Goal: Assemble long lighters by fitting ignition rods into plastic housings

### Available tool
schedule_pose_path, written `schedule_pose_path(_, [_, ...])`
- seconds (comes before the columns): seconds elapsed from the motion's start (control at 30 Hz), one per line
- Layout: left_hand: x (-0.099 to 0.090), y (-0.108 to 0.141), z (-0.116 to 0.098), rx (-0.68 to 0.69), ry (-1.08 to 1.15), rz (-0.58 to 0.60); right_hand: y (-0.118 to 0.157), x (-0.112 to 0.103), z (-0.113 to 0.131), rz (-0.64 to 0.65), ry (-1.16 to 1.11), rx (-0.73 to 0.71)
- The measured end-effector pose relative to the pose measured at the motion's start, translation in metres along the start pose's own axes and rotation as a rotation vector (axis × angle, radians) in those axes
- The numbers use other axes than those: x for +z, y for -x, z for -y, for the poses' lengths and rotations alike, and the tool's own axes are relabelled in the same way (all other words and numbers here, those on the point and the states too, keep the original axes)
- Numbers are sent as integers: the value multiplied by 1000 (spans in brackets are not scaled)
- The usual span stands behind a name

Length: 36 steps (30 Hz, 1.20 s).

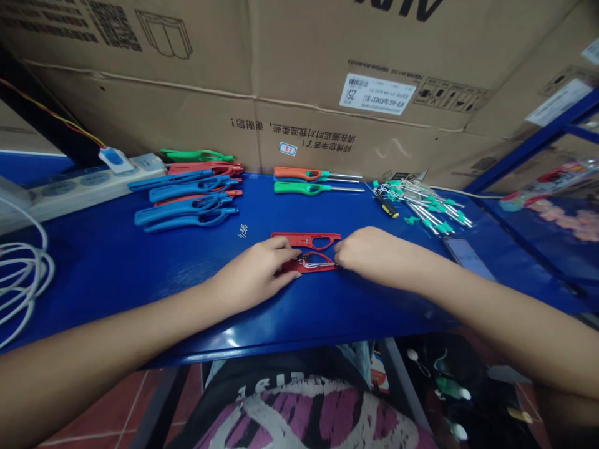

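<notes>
On the blue table in front of me lies the lower red lighter shell half [312, 268], with thin white and dark wires [318, 264] running along its inside. My left hand [266, 265] grips its left end between thumb and fingers. At its right end, my right hand [362, 254] is closed with the fingertips pinched by the wires; what is in the pinch is hidden. Just beyond, the other red shell half [304, 241] lies with its hollow side up, touching or very near my left fingers.
Blue, red and green lighter shells [196, 202] are stacked at left by a power strip [84, 187]. Small screws [243, 231] lie nearby. Two lighters with metal tubes [299, 181] lie behind. At right are tube assemblies [430, 206], a screwdriver [387, 207] and a phone [468, 257].
</notes>
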<state>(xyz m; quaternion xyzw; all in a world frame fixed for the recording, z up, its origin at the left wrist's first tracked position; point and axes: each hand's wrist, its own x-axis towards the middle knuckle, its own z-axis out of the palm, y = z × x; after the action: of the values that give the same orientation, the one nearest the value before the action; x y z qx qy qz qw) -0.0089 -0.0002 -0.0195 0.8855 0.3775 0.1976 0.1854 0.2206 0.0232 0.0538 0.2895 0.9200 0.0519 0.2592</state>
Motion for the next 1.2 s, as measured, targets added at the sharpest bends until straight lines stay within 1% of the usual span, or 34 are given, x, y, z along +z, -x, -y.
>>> schedule_pose_path(0.13, [1, 1, 0, 5, 5, 10, 1, 8, 4, -33, 27, -20])
schedule_pose_path(0.23, [2, 1, 0, 11, -6, 11, 6, 19, -3, -105, -16, -55])
schedule_pose_path(0.3, [2, 0, 0, 17, -9, 7, 10, 28, -12, -182, -119, -73])
schedule_pose_path(0.4, [2, 0, 0, 16, -7, 3, 14, 45, -29, -315, -405, -98])
schedule_pose_path(0.47, [2, 0, 1, 5, -9, 9, 16, 54, -36, -373, -575, -124])
schedule_pose_path(0.5, [2, 0, 1, -2, -11, 16, 17, 57, -38, -384, -608, -130])
schedule_pose_path(0.53, [2, 0, 1, -7, -12, 22, 17, 59, -39, -386, -599, -126])
schedule_pose_path(0.6, [2, 0, 0, -16, -18, 30, 19, 58, -36, -363, -494, -93])
schedule_pose_path(0.7, [1, -1, 0, -24, -26, 40, 23, 52, -27, -305, -306, -57])
schedule_pose_path(0.8, [2, -2, 0, -26, -18, 44, 23, 45, -19, -273, -199, -55])
schedule_pose_path(0.93, [2, -1, 0, -19, -10, 37, 19, 39, -18, -250, -192, -49])
schedule_pose_path(1.1, [2, 0, 0, -15, -9, 32, 15, 36, -22, -228, -288, -52])
schedule_pose_path(1.2, [2, -1, 0, -14, -16, 35, 13, 32, -18, -211, -231, -27])
